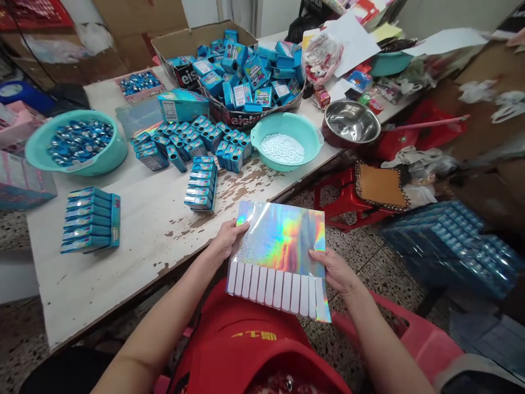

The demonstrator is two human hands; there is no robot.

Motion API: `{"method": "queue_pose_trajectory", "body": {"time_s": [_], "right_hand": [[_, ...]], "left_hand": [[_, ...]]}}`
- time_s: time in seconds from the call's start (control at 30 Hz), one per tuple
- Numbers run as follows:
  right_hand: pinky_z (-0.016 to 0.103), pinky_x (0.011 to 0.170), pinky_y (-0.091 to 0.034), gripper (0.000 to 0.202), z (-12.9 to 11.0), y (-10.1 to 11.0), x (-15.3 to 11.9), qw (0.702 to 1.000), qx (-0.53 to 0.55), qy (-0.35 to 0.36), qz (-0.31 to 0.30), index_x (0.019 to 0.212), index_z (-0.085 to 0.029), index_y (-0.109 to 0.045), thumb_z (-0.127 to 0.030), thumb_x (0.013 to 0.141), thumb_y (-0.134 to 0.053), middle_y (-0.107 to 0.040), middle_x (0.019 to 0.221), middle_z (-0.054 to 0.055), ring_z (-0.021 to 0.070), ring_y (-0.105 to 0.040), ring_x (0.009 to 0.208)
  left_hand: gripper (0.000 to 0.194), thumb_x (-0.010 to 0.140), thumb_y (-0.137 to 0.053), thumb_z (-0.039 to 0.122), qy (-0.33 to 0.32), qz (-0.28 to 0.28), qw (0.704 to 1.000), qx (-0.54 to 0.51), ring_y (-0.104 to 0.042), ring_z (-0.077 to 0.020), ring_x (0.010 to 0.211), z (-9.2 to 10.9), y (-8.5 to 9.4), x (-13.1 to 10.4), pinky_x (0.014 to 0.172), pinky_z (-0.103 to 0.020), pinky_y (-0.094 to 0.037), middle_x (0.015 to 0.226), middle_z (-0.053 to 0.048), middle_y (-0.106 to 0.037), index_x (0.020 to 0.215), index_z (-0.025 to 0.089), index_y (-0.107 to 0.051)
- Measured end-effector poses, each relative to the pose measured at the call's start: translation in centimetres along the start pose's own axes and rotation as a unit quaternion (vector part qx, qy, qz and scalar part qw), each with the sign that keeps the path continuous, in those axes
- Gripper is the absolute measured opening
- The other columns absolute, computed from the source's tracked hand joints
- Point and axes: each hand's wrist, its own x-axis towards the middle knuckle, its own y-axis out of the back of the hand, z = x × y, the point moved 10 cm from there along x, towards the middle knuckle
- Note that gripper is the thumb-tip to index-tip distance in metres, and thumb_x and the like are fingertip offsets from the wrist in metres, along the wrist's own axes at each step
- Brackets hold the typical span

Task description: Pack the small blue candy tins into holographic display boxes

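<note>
A shiny holographic sticker sheet (270, 241) is held up over my lap, with a row of narrow white strips along its lower edge. My left hand (228, 236) pinches its left side, thumb on top. On its right edge my right hand (334, 268) grips it the same way. Just beyond the sheet, a short row of small blue candy boxes (200, 183) stands on the table (139, 219). Another stack of blue boxes (90, 219) is farther left. Behind them, several more blue boxes (176, 139) stand grouped with round openings showing on top.
A turquoise basin (256, 134) holds small white pellets; another turquoise basin (35, 142) holds blue-silver pieces. A carton (246, 120) overflows with blue boxes. A steel bowl (353, 120) sits by the right table edge. Red stools (344, 189) and wrapped blue goods (451, 246) are at right.
</note>
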Motion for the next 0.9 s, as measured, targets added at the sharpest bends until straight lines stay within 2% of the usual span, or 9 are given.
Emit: {"method": "queue_pose_trajectory", "body": {"time_s": [0.1,0.27,0.5,0.63,0.8,0.9], "right_hand": [[0.033,0.066,-0.054,0.035,0.2,0.8,-0.7,1.0,0.006,0.003,0.03,0.082,-0.016,-0.068,-0.035,0.056,-0.081,-0.073,0.079,0.007,0.0211,-0.068,0.066],[0.031,0.065,-0.054,0.036,0.4,0.8,-1.3,0.999,0.019,0.01,0.05,0.08,-0.016,-0.068,-0.036,0.053,-0.082,-0.073,0.079,0.006,0.0207,-0.068,0.067],[0.032,0.061,-0.054,0.033,-0.5,0.6,-3.8,0.997,0.021,0.009,0.075,0.078,-0.016,-0.068,-0.036,0.055,-0.081,-0.072,0.073,0.006,0.0197,-0.065,0.06],[0.03,0.06,-0.054,0.033,-0.9,0.8,-5.0,0.996,0.02,0.022,0.084,0.072,-0.017,-0.067,-0.039,0.052,-0.082,-0.07,0.067,0.004,0.0186,-0.064,0.057],[0.028,0.061,-0.053,0.036,-1.4,1.0,-5.8,0.992,0.023,0.053,0.114,0.079,-0.019,-0.068,-0.042,0.054,-0.081,-0.071,0.073,0.004,0.0176,-0.064,0.062],[0.028,0.056,-0.052,0.04,-1.0,0.6,-5.6,0.99,0.05,0.046,0.121,0.074,-0.019,-0.067,-0.051,0.055,-0.079,-0.069,0.068,0.003,0.0171,-0.062,0.059]], "left_hand": [[0.039,0.049,-0.082,0.032,0.014,0.008,1.0,-0.021,-0.058,-0.013,0.05,0.6,-0.3,-1.1,0.052,-0.025,-0.046,0.06,-0.002,-0.066,0.075,0.01,-0.062],[0.034,0.051,-0.08,0.029,0.014,0.015,1.0,-0.023,-0.058,-0.0127,0.049,1.4,-0.5,-2.4,0.05,-0.024,-0.045,0.059,-0.002,-0.066,0.074,0.011,-0.062],[0.028,0.055,-0.079,0.025,-0.022,-0.007,0.999,-0.044,-0.06,-0.0121,0.055,3.3,-1.9,-4.3,0.058,-0.024,-0.049,0.063,0.0,-0.067,0.074,0.011,-0.064],[0.025,0.058,-0.078,0.026,-0.064,-0.019,0.997,-0.024,-0.06,-0.0103,0.057,5.0,-2.6,-5.4,0.057,-0.021,-0.049,0.064,0.001,-0.066,0.073,0.012,-0.064],[0.023,0.063,-0.075,0.031,-0.1,-0.018,0.994,0.036,-0.056,-0.0087,0.051,6.2,-2.2,-6.3,0.047,-0.018,-0.043,0.06,0.001,-0.063,0.073,0.013,-0.065],[0.025,0.066,-0.074,0.034,-0.103,-0.003,0.993,0.056,-0.052,-0.0067,0.045,6.1,-1.4,-6.3,0.042,-0.016,-0.038,0.057,0.001,-0.062,0.073,0.013,-0.065]]}}
